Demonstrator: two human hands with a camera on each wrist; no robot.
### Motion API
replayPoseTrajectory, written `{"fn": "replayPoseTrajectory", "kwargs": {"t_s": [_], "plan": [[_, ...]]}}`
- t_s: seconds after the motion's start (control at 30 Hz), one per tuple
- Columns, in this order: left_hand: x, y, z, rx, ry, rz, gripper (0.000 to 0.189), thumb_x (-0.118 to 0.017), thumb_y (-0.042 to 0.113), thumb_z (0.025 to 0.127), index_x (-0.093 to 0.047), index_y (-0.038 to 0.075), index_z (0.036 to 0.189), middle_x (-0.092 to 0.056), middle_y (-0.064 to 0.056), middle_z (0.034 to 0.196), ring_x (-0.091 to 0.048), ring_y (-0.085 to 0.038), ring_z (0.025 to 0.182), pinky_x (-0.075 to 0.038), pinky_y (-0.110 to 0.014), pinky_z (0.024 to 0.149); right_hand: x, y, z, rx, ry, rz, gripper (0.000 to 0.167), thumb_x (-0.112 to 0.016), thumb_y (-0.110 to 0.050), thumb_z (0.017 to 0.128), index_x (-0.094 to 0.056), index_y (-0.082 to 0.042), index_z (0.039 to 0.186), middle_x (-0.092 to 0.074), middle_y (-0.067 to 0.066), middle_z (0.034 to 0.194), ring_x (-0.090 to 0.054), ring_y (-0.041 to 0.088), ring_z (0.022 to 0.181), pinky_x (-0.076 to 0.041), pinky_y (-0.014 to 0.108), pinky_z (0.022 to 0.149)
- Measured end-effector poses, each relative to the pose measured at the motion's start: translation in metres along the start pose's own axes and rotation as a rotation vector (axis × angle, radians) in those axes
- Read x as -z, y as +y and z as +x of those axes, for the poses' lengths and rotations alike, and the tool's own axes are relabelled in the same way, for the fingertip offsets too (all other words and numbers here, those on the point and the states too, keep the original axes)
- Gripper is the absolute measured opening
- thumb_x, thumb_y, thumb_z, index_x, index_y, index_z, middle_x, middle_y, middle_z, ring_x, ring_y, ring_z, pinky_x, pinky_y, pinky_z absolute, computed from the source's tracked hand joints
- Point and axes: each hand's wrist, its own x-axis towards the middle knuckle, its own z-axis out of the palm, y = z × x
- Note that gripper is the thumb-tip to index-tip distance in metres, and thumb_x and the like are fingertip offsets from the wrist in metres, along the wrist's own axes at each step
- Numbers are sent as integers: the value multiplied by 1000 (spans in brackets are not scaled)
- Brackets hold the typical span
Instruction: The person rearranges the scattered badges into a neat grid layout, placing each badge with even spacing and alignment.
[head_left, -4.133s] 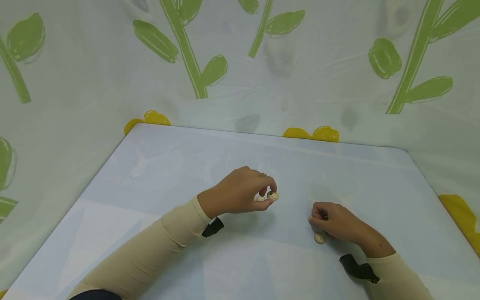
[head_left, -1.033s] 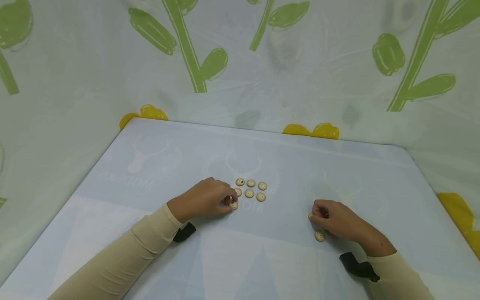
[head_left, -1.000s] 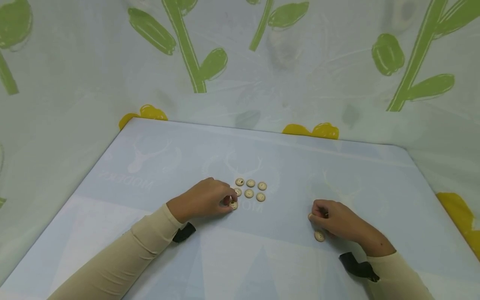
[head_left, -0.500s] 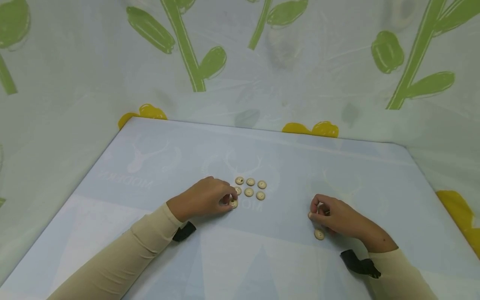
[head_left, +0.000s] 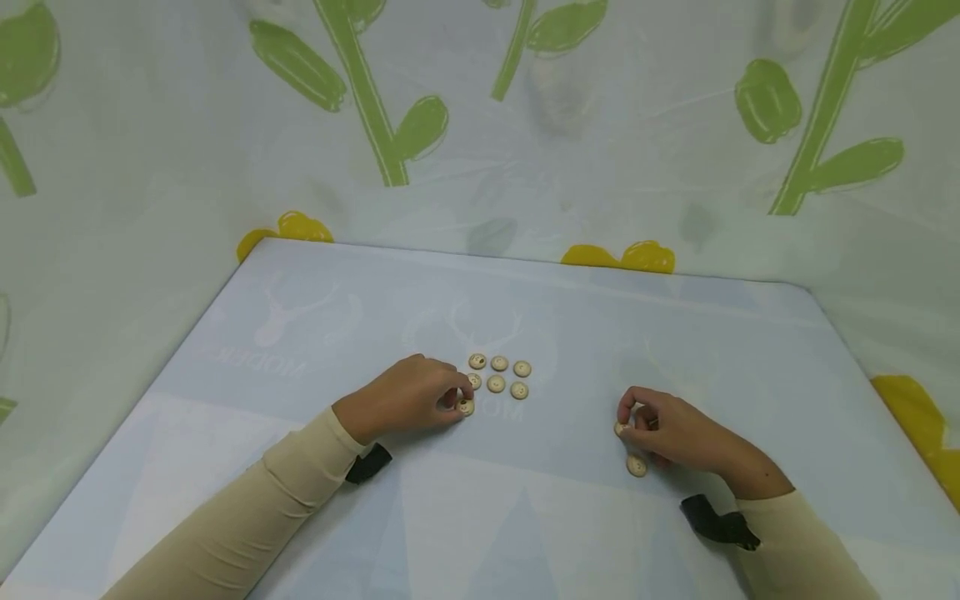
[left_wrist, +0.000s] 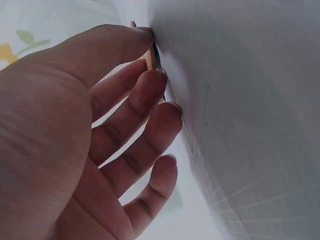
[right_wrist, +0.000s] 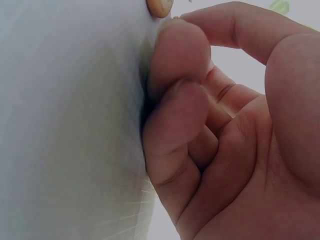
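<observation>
My left hand point(head_left: 411, 400) lies low over the table, thumb and index finger pinching the edge of a round, pale wooden button point(head_left: 466, 407). In the left wrist view that button point(left_wrist: 151, 59) shows as a thin edge by the thumb, and the other fingers are loosely bent. Two rows of similar buttons point(head_left: 497, 384) lie just beyond; the fingertips partly cover the nearest one point(head_left: 475, 381). My right hand point(head_left: 678, 429), fingers curled, pinches another button point(head_left: 620, 428) between thumb and index finger. One more loose button point(head_left: 636, 465) lies beneath this hand.
A pale blue-and-white patterned cloth covers the table point(head_left: 337, 517). Its far edge meets a hanging white curtain point(head_left: 637, 150) with green leaves and yellow flowers. Black straps point(head_left: 720, 523) sit at the wrists.
My left hand has moved left and down from mid-table, uncovering two rows of buttons. Lately it stays put, while my right index finger has lifted slightly, exposing more of its button.
</observation>
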Motion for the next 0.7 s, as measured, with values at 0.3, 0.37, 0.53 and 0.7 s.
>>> {"fn": "replayPoseTrajectory", "kwargs": {"t_s": [0.3, 0.37, 0.53, 0.7], "plan": [[2, 0, -1, 22, 14, 27, 13, -76, 26, 86, -76, 21, 98, -61, 14, 70, -49, 1, 64, -44, -32, 76, 0, -1, 2, 11, 4, -16, 16, -65, -18, 96, -53, -8, 101, -50, -1, 66, -48, 10, 49, -41, 26, 47], [4, 3, 1, 21, 21, 48, 15, -76, 27, 86, -76, 21, 100, -59, 15, 68, -49, 1, 64, -43, -33, 76, 0, -1, 2, 13, 3, -17, 17, -65, -18, 96, -53, -8, 101, -49, -1, 66, -48, 10, 49, -41, 26, 47], [10, 19, 13, -27, 10, 57, 16, -74, 25, 88, -75, 22, 104, -60, 15, 72, -52, -1, 69, -43, -32, 79, 2, 2, 1, 9, -6, 2, 18, -65, -20, 96, -53, -7, 102, -50, -1, 66, -49, 11, 50, -42, 27, 48], [10, 42, 28, -133, 31, 70, 16, -74, 24, 89, -73, 22, 105, -64, 12, 79, -56, -5, 75, -44, -29, 79, 4, 4, 1, -3, -28, 54, 23, -66, -23, 97, -53, -5, 104, -50, 1, 67, -52, 13, 52, -46, 29, 50]]}}
